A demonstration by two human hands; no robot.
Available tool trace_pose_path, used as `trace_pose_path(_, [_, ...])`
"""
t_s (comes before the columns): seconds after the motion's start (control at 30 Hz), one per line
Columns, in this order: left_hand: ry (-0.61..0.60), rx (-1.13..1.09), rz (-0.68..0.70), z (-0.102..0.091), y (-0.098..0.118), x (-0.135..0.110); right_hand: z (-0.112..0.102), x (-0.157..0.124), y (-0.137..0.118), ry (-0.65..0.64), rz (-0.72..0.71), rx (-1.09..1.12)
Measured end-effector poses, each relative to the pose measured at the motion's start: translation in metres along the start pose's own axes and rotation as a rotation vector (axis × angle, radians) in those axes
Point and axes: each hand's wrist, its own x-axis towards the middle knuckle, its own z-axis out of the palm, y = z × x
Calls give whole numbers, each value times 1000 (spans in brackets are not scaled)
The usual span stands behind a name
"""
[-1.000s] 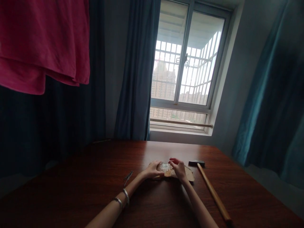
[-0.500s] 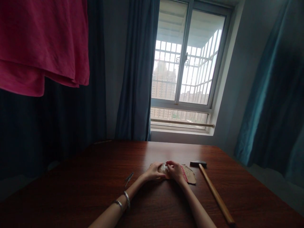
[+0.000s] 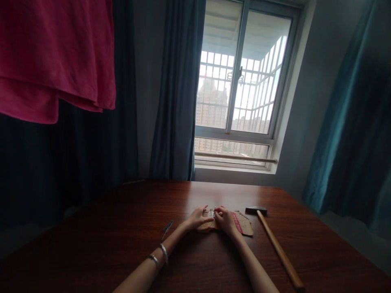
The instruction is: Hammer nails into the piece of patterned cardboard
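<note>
A flat beige insole (image 3: 246,226) with dotted markings and a red patterned band lies on the table under both hands. Several thin metal pins (image 3: 210,211) stand upright in its left part. My left hand (image 3: 197,218) rests at the left end of the insole, thumb and fingers apart around the pins, holding nothing. Over the middle, my right hand (image 3: 225,219) has its fingertips pinched together by the pins, on what looks like another thin pin; its lower end is hidden. More loose pins (image 3: 166,229) lie to the left of my left forearm.
A hammer (image 3: 279,248) with a wooden handle lies right of the insole, its dark head toward the window. The brown wooden table (image 3: 122,252) reaches to the wall below the window (image 3: 241,81). A pink cloth (image 3: 55,57) hangs at the upper left.
My left hand has opened a little and shifted slightly left, showing more of the pins. The right hand stays pinched in nearly the same place.
</note>
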Motion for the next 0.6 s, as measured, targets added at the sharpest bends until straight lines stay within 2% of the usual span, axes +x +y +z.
trace_pose_path(0.1, [70, 43, 62, 0, -3, 2, -1, -1, -1, -6, -18, -16])
trace_pose_path(0.2, [89, 40, 116, 2, -6, 4, -1, -2, -2, -15, -28, -33])
trace_pose_path(0.4, [19, -28, 108, 13, -12, 16, -2, -4, -4, -8, -35, -62])
trace_pose_path(0.6, [5, -2, 119, 17, -9, 25, 2, -2, 4, -1, -65, -84])
